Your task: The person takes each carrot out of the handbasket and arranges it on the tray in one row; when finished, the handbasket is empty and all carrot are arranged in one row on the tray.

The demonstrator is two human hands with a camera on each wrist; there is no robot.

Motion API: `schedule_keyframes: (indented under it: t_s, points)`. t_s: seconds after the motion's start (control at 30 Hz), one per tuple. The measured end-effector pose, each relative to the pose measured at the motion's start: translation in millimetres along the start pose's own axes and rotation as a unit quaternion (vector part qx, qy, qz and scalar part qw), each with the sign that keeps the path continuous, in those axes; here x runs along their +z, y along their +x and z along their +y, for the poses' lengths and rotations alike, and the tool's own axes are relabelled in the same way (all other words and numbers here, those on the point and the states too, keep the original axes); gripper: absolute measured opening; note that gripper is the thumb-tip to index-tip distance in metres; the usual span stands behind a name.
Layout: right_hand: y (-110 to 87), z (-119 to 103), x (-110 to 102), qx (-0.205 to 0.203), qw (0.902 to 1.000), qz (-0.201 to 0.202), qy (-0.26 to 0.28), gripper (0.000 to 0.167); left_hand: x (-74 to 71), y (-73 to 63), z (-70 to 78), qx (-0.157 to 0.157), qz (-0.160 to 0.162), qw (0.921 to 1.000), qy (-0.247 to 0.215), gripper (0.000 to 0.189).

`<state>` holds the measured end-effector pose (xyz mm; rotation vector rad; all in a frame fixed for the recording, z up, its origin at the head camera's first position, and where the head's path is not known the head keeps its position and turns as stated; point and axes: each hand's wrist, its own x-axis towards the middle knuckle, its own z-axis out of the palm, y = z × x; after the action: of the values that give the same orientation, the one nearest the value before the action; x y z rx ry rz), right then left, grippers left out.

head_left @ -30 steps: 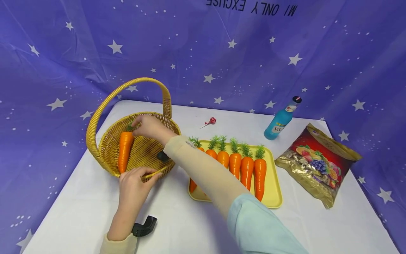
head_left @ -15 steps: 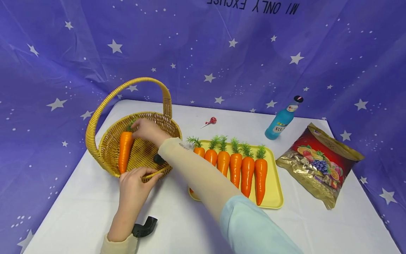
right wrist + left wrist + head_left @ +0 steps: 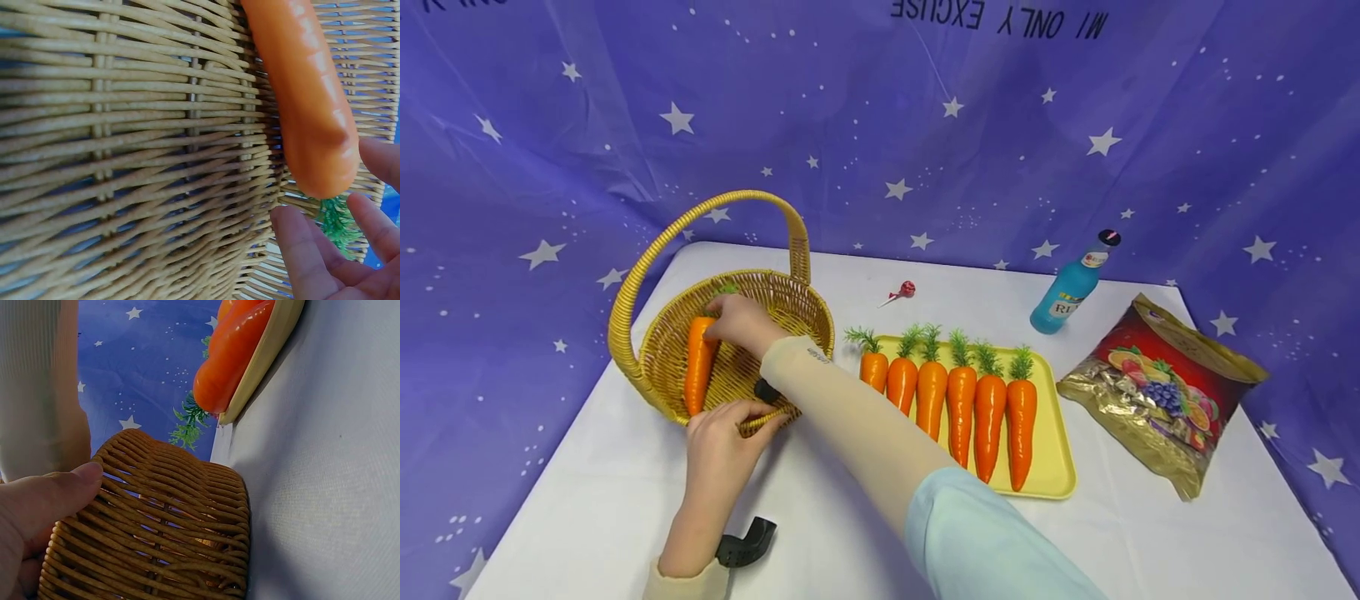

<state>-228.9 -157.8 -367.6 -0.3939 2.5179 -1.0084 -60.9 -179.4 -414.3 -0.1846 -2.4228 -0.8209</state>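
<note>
At the near rim of the yellow wicker basket (image 3: 647,367), my left hand (image 3: 722,450) grips the edge. In the left wrist view the thumb (image 3: 69,490) presses over the woven rim. My right hand (image 3: 741,321) reaches into the basket beside the leafy end of an orange carrot (image 3: 700,367), which leans along the basket's left side. The right wrist view shows the right fingers (image 3: 300,250) spread around the top of the carrot (image 3: 312,119), fingertips right at its end and side, not curled round it. Green leaves (image 3: 337,225) show between those fingers.
A yellow tray (image 3: 1056,467) with several carrots (image 3: 1022,433) in a row is right of the basket, partly behind the right forearm. Behind it lies a red lollipop (image 3: 907,289). Further right are a blue bottle (image 3: 1067,292) and a red-gold candy bag (image 3: 1165,392).
My right hand has shifted slightly nearer in the basket, its fingers now overlapping the carrot's top. The left hand keeps its hold on the rim, and the whole head view has shifted a little.
</note>
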Motion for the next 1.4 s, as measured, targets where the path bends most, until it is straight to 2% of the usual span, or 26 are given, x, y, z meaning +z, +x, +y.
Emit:
schedule_keyframes:
  t_s: [0.23, 0.47, 0.63, 0.93, 1.4]
  points:
    - [1.7, 4, 7, 0.014, 0.9995, 0.007, 0.027, 0.040, 0.7, -0.9, -0.2, 0.003, 0.002, 1.0000, -0.003, 0.023]
    - [4.0, 5, 11, 0.007, 0.9989, 0.006, 0.046, 0.043, 0.4, -1.0, -0.7, 0.003, 0.002, 1.0000, -0.002, 0.024]
    - [4.8, 6, 14, -0.003, 0.9984, 0.003, 0.056, 0.039, 0.1, -0.4, -0.1, -0.001, -0.001, 1.0000, -0.003, 0.024]
    - [4.9, 7, 18, 0.015, 0.9978, 0.014, 0.063, 0.024, -0.1, -0.6, -1.2, -0.002, -0.001, 1.0000, -0.001, 0.024]
    - [6.2, 9, 19, 0.021, 0.9964, 0.023, 0.079, 0.025, 0.2, -0.9, -0.8, -0.004, 0.001, 1.0000, 0.002, 0.024]
